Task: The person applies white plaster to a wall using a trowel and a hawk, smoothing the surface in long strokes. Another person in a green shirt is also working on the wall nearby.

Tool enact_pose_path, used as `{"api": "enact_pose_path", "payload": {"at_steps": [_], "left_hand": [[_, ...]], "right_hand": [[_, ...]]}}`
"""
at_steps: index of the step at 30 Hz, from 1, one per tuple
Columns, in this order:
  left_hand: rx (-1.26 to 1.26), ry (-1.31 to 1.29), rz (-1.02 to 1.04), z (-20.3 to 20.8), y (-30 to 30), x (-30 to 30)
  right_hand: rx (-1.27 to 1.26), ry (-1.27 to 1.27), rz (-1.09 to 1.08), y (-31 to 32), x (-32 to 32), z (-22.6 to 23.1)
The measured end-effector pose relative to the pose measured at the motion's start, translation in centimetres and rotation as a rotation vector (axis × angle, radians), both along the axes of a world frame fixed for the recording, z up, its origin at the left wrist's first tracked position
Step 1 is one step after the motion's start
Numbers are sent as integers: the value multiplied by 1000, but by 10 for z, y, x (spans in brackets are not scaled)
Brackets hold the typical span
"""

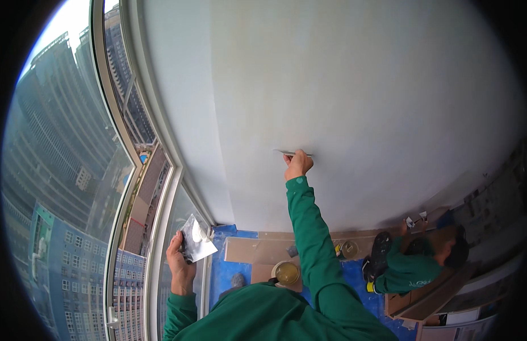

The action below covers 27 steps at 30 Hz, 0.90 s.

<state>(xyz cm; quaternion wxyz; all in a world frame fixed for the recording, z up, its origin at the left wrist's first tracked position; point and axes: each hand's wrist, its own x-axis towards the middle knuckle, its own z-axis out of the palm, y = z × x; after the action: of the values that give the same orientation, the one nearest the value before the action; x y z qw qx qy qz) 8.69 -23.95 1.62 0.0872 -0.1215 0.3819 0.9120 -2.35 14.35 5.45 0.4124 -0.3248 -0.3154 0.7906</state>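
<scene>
My right hand (298, 165) reaches up to the pale wall (354, 102), its fingers closed round a putty knife (287, 152). The thin blade is seen nearly edge-on and lies at the wall surface. Lower left, beside the window, my left hand (182, 262) grips a broad metal scraper (191, 228). A lump of white putty (200, 233) sits on its smeared, shiny blade. The scraper's handle is mostly hidden by my fingers.
A window frame (171, 187) with an open gap runs along my left, buildings beyond. Below are blue floor covering (221, 271), cardboard (241, 250) and a round tub (287, 273). To the right a person in green (411, 264) crouches by the wall, holding small tools.
</scene>
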Motion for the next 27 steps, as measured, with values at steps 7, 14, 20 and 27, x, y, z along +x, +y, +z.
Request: {"api": "enact_pose_path", "payload": {"at_steps": [7,14,20,27], "left_hand": [[13,12,-57,5,13,-1],[42,-3,-72,20,31,2],[50,5,-144,-7,24,-6],[77,-10,-157,8,26,-4]], "right_hand": [[161,241,29,-8,24,118],[-103,-1,130,30,89,-71],[-62,0,87,62,57,-71],[146,115,-8,13,35,129]]}}
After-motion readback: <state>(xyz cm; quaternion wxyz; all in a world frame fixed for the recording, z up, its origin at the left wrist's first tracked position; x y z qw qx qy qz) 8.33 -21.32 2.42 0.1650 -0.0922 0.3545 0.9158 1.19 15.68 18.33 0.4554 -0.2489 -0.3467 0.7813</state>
